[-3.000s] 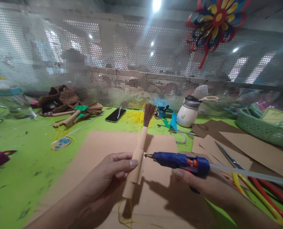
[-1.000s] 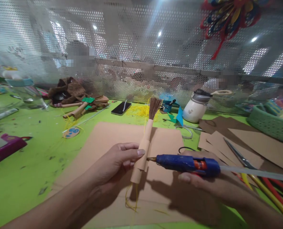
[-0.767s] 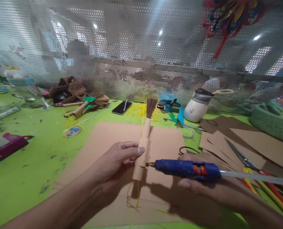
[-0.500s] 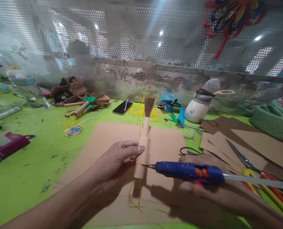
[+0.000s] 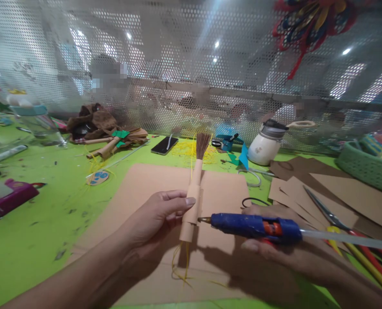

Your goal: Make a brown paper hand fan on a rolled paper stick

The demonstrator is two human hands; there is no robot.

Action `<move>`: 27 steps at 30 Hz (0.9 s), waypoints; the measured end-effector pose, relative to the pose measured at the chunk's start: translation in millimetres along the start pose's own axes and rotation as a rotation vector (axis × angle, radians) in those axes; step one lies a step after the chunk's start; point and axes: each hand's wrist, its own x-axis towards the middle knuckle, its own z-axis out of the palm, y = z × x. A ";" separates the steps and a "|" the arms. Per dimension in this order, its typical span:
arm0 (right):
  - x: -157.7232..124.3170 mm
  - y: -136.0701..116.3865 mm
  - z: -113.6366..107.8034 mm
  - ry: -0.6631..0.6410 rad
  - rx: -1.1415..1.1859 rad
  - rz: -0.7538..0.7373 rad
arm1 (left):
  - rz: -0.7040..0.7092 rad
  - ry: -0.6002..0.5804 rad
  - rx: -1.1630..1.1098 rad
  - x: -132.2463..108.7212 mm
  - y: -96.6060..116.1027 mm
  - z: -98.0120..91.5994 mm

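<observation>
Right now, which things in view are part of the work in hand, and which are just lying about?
In use:
bristled paper roll, in the left hand
blue glue gun, in the right hand
tan sheet, beneath them

Seemingly just lying about:
phone
white bottle
green basket

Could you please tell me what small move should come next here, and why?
The right hand might best ease the glue gun slightly rightward, leaving room to press the paper wrap down: the nozzle sits at or very near its lower right corner, the wrap's right edge stands off the small broom, and the left hand holds the wrap.
</observation>
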 end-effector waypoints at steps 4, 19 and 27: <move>-3.5 3.4 2.3 -0.009 -0.028 -0.006 | 0.010 0.002 -0.018 -0.2 0.2 1.0; -2.7 -2.0 0.4 0.088 -0.027 -0.032 | 0.019 0.043 -0.057 -0.3 -3.5 2.6; -3.3 -2.7 0.5 0.079 -0.008 -0.004 | 0.028 0.027 -0.040 0.9 -3.7 2.4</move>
